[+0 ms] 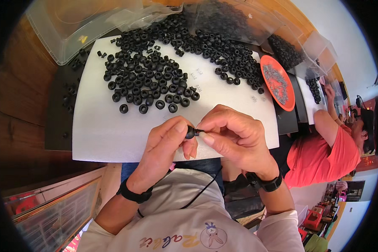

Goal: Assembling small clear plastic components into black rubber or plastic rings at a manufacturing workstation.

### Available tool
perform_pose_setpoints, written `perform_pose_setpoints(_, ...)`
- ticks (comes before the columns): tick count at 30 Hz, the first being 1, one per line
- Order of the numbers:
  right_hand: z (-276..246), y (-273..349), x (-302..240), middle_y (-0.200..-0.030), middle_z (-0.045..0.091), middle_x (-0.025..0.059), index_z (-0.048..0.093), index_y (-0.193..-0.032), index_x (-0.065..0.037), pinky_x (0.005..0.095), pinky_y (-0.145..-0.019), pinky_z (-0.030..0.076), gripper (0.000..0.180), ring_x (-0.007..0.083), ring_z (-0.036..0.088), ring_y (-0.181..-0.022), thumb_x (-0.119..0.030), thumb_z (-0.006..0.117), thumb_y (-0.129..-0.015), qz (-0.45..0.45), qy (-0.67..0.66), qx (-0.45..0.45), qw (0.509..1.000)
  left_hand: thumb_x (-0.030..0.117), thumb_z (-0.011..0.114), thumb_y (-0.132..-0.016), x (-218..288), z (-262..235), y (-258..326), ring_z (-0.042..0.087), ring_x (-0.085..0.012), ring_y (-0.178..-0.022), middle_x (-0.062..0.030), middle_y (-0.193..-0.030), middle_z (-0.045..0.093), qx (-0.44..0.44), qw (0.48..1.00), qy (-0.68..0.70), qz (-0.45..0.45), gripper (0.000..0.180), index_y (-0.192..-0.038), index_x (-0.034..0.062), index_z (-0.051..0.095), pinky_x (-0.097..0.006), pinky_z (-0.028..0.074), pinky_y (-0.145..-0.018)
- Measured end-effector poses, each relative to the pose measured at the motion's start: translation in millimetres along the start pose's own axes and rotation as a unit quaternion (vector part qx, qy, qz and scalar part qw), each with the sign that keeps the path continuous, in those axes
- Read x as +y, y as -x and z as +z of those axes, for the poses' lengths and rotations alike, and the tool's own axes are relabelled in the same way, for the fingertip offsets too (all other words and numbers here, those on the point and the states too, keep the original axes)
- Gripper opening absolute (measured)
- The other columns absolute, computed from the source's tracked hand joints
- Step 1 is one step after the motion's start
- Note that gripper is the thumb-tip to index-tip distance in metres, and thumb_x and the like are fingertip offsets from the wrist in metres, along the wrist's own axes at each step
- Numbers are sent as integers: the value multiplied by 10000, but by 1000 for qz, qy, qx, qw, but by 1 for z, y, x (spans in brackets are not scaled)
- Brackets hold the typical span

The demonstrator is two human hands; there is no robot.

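My left hand (164,140) pinches a round black cord-lock body (190,132) between thumb and fingertips, over the near part of the white foam board (109,134). From the other side, the thumb and forefinger of my right hand (241,136) close on a small black plug-like piece (200,131) that meets the round body. Whether it sits inside the hole is hidden by the fingers. Beyond my hands lies a loose spread of similar round black bodies (150,83) with holes, mixed with smaller black pieces. Small metal springs (196,88) rest on the board.
An orange dish (290,105) of small grey metal springs stands at the board's right edge. Clear plastic bins (63,40) line the far side, some holding black parts. At the right, a person in a red shirt (323,161) sits by another white board.
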State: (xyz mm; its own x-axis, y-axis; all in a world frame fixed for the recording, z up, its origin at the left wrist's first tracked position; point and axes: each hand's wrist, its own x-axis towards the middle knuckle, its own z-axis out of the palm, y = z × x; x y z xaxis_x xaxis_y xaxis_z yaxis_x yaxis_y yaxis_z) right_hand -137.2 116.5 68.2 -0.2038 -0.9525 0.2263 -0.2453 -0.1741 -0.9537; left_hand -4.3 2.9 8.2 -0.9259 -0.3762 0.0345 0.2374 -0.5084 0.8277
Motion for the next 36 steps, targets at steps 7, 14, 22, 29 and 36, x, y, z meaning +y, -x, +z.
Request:
perform_pose_setpoints(7, 4, -3, -8, -819, 575, 103, 576, -965, 42, 278, -584, 503, 122, 178, 657, -721, 87, 532, -860, -21, 106, 5, 994, 313, 357, -1012, -3, -3, 0, 486, -111, -614, -17, -638, 462, -7, 1000, -13, 7, 366, -813, 29, 474, -257, 416, -595)
perform_pose_setpoints(14, 14, -1, -4, -785, 537, 125, 579, -985, 39, 299, -555, 491, 165, 229, 619, -642, 73, 584, -823, -106, 267, 38, 957, 309, 339, -1020, -2, 0, -1, 477, -95, -612, -6, -647, 450, 11, 1000, 18, 3, 376, -804, 33, 476, -240, 409, -579)
perform_pose_setpoints(22, 30, 2, 2, -795, 552, 107, 545, -970, 41, 269, -543, 511, 126, 160, 631, -643, 82, 552, -851, -2, 111, 94, 989, 321, 348, -1016, -6, -4, 0, 484, -86, -611, -3, -661, 467, 23, 999, 1, 21, 384, -854, 15, 515, -233, 414, -570)
perform_pose_setpoints(29, 34, 2, 4, -795, 549, 96, 553, -952, 44, 246, -536, 501, 98, 138, 625, -637, 72, 553, -858, -5, 110, 117, 987, 321, 353, -1015, -8, -3, -1, 487, -85, -611, -4, -660, 472, 27, 999, -16, 40, 384, -870, 10, 523, -229, 420, -572)
perform_pose_setpoints(36, 28, -1, -1, -832, 550, 100, 563, -948, 56, 236, -571, 513, 94, 137, 634, -671, 89, 536, -864, -13, 84, 92, 992, 319, 351, -1014, -6, -3, 0, 487, -90, -616, -5, -659, 463, 20, 999, -1, 35, 382, -826, 23, 501, -236, 417, -581)
